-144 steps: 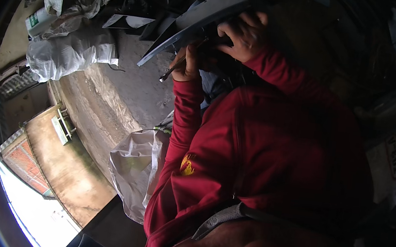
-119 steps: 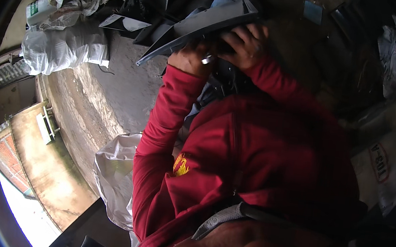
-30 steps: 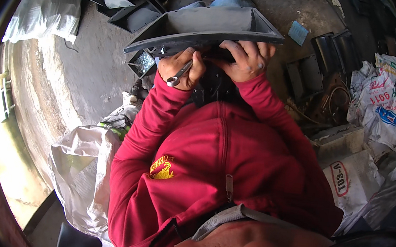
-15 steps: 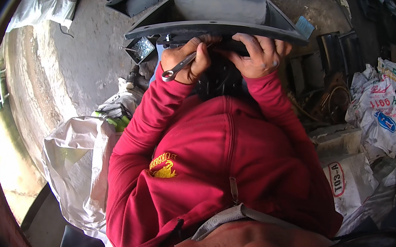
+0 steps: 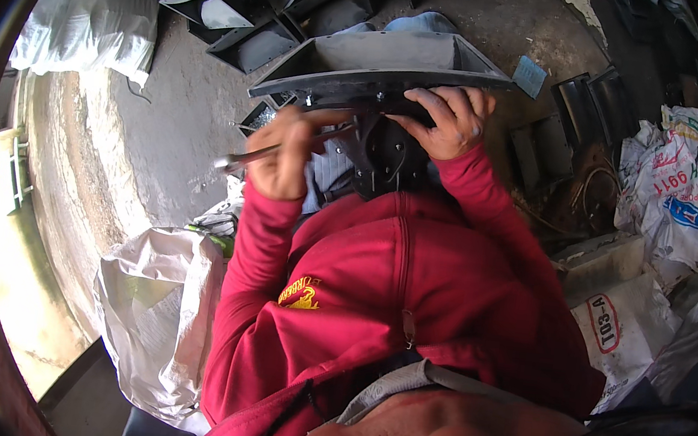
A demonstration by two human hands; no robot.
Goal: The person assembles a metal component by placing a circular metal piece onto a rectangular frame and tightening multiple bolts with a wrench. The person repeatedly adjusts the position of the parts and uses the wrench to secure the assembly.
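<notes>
A black metal bucket (image 5: 389,55) with slanted sides and a grey inner face lies in front of my body, by my knees. My right hand (image 5: 453,122) is closed on its near rim, fingers on top and thumb below. Bolts (image 5: 382,97) stick out along that near side. My left hand (image 5: 282,152), blurred by motion, grips a metal wrench (image 5: 246,157). One ring end of the wrench points out to the left; its other end reaches toward the underside of the bucket. Below the rim, between my hands, is a dark part (image 5: 386,158) with several bolts or holes.
More black metal buckets (image 5: 256,48) lie at the far left, and dark curved pieces (image 5: 594,108) at the right. A small box of shiny hardware (image 5: 259,116) sits beside my left hand. White sacks stand left (image 5: 155,299) and right (image 5: 671,190). A blue card (image 5: 529,77) lies on the floor.
My left hand has drawn out to the left and lower, swinging the wrench flatter. The bucket sits lower and its near side shows more bolts. My right hand keeps its hold on the rim.
</notes>
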